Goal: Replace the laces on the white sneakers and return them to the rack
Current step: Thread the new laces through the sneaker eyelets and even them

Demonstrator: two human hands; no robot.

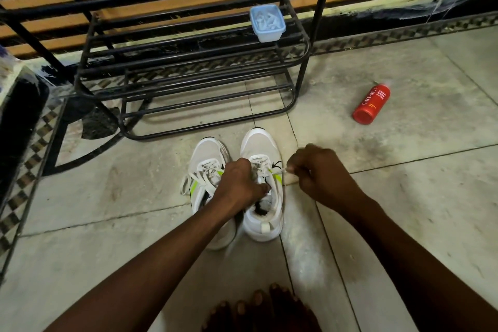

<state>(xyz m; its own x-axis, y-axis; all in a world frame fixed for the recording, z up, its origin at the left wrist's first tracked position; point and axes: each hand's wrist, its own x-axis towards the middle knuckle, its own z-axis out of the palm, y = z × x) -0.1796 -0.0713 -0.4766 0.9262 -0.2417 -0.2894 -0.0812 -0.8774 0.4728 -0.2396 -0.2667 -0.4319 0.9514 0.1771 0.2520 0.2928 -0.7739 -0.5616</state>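
Observation:
Two white sneakers stand side by side on the tiled floor, toes pointing at the black metal shoe rack (301, 67). The left sneaker (206, 159) has white laces threaded and hanging loose over its side. On the right sneaker (260, 145), my left hand (238, 183) grips the tongue and collar at the opening. My right hand (320, 172) is just to the right of that shoe and pinches the end of its white lace (283, 169), pulled sideways and taut.
A pale blue plastic tub (266, 23) holding white items sits on the rack's upper shelf. A red bottle (372, 104) lies on the floor to the right. My bare toes (258, 307) show at the bottom edge. A dark patterned border runs along the left.

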